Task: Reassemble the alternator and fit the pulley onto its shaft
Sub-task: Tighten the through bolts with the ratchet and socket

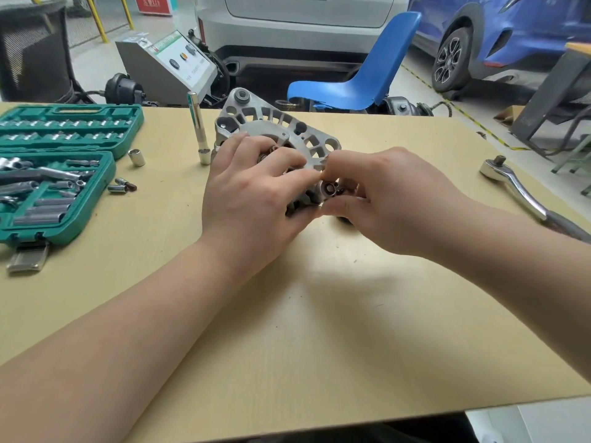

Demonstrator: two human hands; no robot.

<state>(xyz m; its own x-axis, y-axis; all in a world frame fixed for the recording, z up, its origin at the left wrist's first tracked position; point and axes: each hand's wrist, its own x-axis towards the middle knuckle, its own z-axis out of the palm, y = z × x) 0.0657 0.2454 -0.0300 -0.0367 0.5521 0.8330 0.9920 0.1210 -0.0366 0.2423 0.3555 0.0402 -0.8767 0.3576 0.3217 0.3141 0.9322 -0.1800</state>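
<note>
The silver alternator housing point(271, 126), ribbed with cooling slots, stands tilted at the middle of the table. My left hand point(252, 193) grips its near left side, fingers curled over the front face. My right hand point(383, 199) holds the lower right part, fingertips pinching at a small round metal boss point(329, 188) on the near edge. Both hands hide the centre of the housing, and I cannot make out the shaft or a pulley.
A green socket set case point(64, 167) lies open at the left, with loose sockets point(137, 157) beside it. A long extension bar point(199, 129) stands upright left of the housing. A ratchet handle point(518, 190) lies at the right. A blue chair point(361, 71) stands beyond the table.
</note>
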